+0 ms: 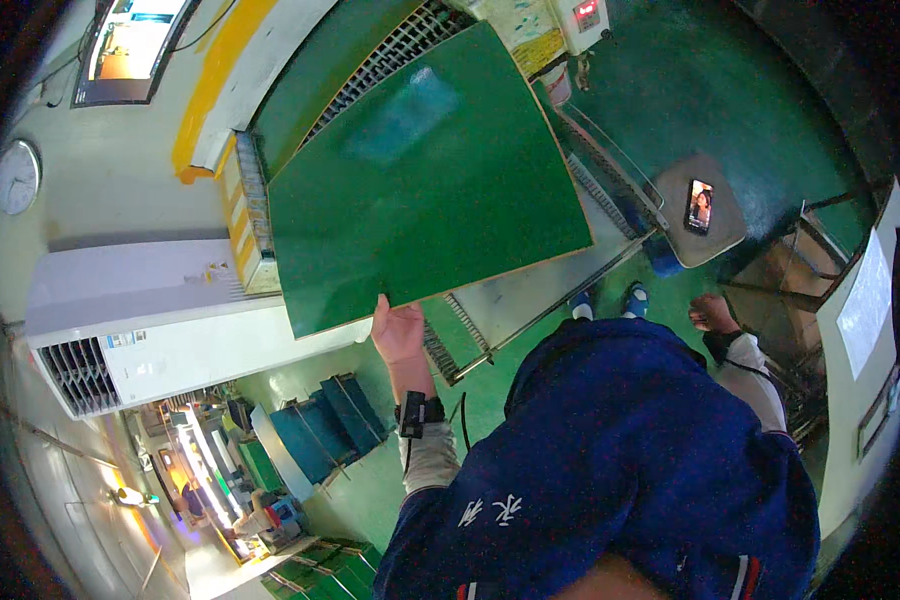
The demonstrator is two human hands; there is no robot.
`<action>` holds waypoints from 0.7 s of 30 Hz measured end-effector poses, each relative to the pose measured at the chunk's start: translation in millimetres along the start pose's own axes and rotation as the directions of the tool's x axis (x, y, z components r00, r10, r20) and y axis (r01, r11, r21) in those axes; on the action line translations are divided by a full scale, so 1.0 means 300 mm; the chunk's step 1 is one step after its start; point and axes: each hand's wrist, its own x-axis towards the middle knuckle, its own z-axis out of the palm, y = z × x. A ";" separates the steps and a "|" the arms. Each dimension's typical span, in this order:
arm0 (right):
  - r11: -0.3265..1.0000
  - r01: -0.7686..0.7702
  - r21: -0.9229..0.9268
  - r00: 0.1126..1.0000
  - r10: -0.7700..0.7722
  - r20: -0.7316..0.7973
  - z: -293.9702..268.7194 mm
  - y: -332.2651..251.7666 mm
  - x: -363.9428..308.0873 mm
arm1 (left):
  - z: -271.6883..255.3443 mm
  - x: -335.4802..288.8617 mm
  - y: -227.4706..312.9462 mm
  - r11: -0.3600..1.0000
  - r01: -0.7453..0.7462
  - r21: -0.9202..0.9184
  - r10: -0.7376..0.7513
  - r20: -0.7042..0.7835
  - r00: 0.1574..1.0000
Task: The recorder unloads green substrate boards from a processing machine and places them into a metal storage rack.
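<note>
A large, glossy green panel [420, 190] with thin brown edges lies tilted over a conveyor. My left hand [398, 330] grips its near edge, with the thumb on top and the other fingers mostly hidden beneath. My right hand [712, 314] hangs apart from the panel, to the right of my body. Its fingers are curled in, and nothing shows in them. Dark bands with a cable circle both wrists.
Roller conveyor frame [490, 355] runs under the panel. On the right, a stool [722, 245] bears a phone [701, 207], near a brown box [782, 260]. A white cabinet-like unit [170, 350] stands left. Stacked green-blue boards [330, 430] lie behind it.
</note>
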 end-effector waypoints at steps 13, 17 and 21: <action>0.821 -0.321 0.472 0.926 0.168 0.337 -0.070 0.009 0.083 | 0.057 0.039 -0.034 0.976 0.067 -0.205 -0.060 0.042 0.997; 0.920 -0.127 0.370 0.986 0.076 0.148 -0.054 0.012 0.039 | 0.125 0.067 -0.061 0.984 0.051 -0.171 -0.046 0.030 0.998; 0.959 -0.093 0.266 0.990 0.061 0.126 -0.077 0.040 0.009 | 0.195 0.111 -0.092 0.983 0.056 -0.174 -0.055 0.012 0.998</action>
